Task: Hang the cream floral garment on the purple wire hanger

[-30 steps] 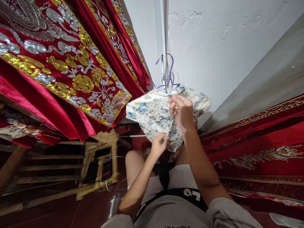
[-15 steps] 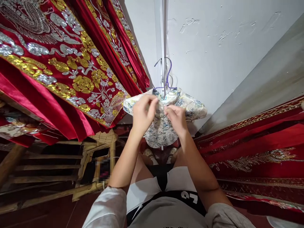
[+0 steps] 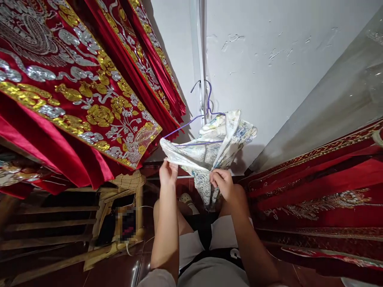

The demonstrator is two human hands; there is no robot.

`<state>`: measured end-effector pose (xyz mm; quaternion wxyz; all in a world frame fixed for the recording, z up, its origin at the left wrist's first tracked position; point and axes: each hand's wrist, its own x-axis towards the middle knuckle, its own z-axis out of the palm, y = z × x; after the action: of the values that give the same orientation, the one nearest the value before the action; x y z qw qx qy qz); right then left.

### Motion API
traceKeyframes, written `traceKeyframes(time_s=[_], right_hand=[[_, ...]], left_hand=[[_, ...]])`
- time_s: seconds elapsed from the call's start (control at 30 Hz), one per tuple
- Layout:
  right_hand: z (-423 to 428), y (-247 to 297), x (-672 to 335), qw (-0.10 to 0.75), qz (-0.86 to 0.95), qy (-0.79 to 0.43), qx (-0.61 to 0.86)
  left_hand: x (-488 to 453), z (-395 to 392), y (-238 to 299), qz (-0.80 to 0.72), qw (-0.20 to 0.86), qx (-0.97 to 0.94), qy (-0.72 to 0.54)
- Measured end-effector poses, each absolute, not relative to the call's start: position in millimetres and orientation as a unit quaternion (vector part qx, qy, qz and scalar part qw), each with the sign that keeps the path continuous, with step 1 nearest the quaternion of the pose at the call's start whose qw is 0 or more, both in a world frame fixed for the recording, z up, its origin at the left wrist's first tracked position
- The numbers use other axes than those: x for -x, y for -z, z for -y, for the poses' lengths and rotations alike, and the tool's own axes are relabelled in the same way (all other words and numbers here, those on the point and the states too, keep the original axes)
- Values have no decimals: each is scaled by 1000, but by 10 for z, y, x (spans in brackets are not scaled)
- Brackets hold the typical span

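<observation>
A white blouse [image 3: 206, 153] with a blue and yellow floral print hangs partly on a purple wire hanger [image 3: 191, 119]. Its left shoulder has slid down, leaving that hanger arm bare, while the right side still drapes over the hanger. My left hand [image 3: 168, 172] pinches the garment's edge at the lowered shoulder. Close to the front opening, my right hand [image 3: 222, 181] grips the fabric with bent fingers. The neckline gapes between both hands, and the lower part hangs bunched toward my knees.
Red embroidered cloth [image 3: 98, 99] with gold and silver sequins hangs at left. Below it stands a bamboo chair [image 3: 54, 227] with a blurred, phone-like object [image 3: 127, 225]. More red decorated fabric [image 3: 323, 191] lies at right. A white wall [image 3: 248, 59] with a vertical strip is ahead.
The blouse's left shoulder has come off the hanger and its neckline has widened. Both hands have moved down, the left one also outward to the left.
</observation>
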<state>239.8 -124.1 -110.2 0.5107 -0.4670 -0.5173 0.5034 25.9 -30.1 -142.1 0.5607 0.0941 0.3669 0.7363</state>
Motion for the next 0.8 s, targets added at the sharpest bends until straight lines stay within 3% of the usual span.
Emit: traceKeyframes(time_s=[0.17,0.27,0.37,0.6,0.73,0.8], right_hand=[[1287,1038,-2684,383,571,-529,498],[1273,933,-2829,273,610,-528,523],[1232,893,-2907,223,621,-511,551],[1189,1097,-2962,244,609,-451,604],[1216,1273,-2958,221,620,-470,587],[1197,1319,-2905,282,614,-464,573]], left_hand=[[-440,554,1377,-457,515,-266,-675],[-334,640,1213,-489,452,-448,-597],[-189,733,1087,-487,453,-565,-488],[-121,903,1023,-537,381,-685,-311],[-320,944,964,-450,431,-658,-424],[-475,989,901,-399,447,-634,-490]])
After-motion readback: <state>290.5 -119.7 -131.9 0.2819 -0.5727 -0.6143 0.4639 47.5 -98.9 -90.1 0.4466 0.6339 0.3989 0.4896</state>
